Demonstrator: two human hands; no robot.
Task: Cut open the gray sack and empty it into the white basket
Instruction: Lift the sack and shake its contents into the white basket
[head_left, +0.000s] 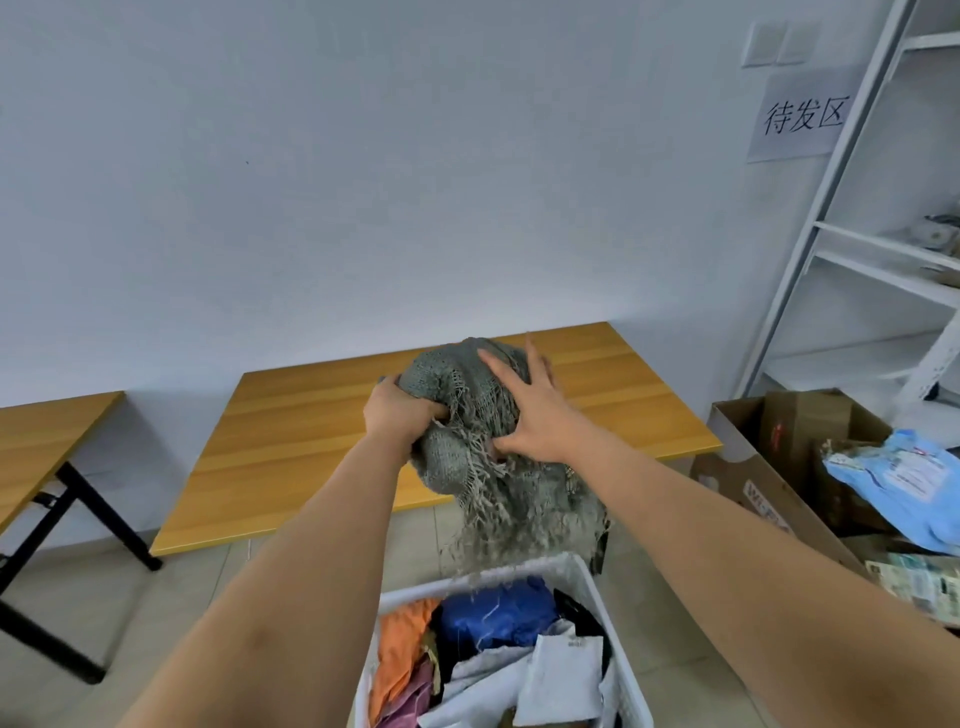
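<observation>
The gray woven sack (457, 467) is held up in the air above the white basket (576, 569), its frayed cut edge hanging down toward the basket's far rim. My left hand (397, 413) is clenched on the sack's upper left part. My right hand (535, 410) lies on its right side with fingers spread and the thumb hooked into the fabric. Inside the basket lie clothes in orange, blue, white and purple (493, 649).
A wooden table (311, 441) stands behind the sack against the wall, with a second table (36, 441) at the left. An open cardboard box (769, 483) holding parcels sits on the right. White metal shelving (852, 249) rises at the far right.
</observation>
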